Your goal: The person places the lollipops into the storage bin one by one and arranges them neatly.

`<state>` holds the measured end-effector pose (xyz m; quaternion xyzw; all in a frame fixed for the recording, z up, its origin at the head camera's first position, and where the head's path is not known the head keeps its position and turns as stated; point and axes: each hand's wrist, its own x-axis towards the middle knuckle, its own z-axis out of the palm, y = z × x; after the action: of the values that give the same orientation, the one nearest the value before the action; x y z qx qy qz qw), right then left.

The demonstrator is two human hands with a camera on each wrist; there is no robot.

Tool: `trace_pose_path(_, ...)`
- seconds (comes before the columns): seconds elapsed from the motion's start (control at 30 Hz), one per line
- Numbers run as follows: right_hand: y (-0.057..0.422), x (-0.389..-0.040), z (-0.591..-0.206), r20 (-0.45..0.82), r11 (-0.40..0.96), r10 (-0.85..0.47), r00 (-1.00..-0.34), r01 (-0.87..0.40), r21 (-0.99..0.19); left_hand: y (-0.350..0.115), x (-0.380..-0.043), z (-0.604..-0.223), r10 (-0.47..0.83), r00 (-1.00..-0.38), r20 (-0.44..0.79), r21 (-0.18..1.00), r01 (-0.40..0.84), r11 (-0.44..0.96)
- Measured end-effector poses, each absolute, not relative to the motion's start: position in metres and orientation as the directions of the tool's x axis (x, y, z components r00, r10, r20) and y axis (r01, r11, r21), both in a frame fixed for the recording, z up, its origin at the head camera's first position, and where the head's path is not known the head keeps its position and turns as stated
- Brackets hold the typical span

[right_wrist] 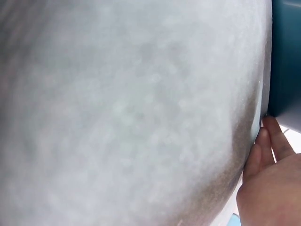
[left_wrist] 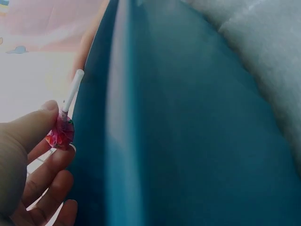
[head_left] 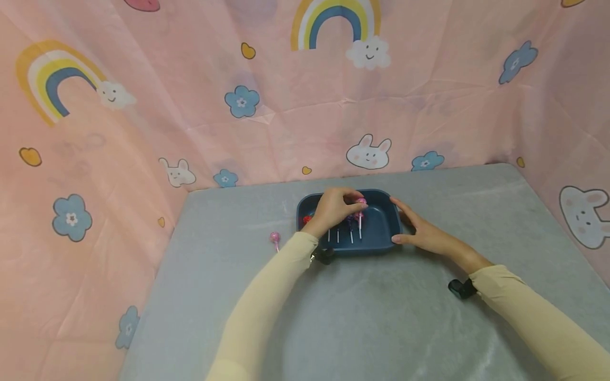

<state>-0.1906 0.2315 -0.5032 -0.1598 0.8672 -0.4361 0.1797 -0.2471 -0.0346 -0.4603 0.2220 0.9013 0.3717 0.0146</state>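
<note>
A dark blue tray (head_left: 381, 227) stands on the table, with several lollipops in a row inside and a red one (head_left: 307, 218) at its left end. Over the tray, my left hand (head_left: 333, 207) pinches a pink-wrapped lollipop (head_left: 361, 202) between thumb and fingers. In the left wrist view the lollipop (left_wrist: 61, 134) shows its white stick, close to the tray's wall (left_wrist: 188, 122). My right hand (head_left: 424, 233) rests its spread fingers and thumb on the tray's right end. The left hand and forearm hide some of the lollipops.
Left of the tray, another pink lollipop (head_left: 275, 237) lies on the grey tabletop (head_left: 371, 317), its stick partly behind the left sleeve. A pink cloth (head_left: 295, 121) printed with rainbows, flowers and rabbits hangs behind and beside the table.
</note>
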Motion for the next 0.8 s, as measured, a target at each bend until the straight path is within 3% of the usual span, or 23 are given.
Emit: trace_pose_path(0.8, 0.232, -0.19, -0.502, -0.179, 0.572, -0.443, -0.879, -0.123, -0.811, -0.008, -0.238, -0.471, 0.356, -0.927, 0.116, 0.599, 0.351, 0.72)
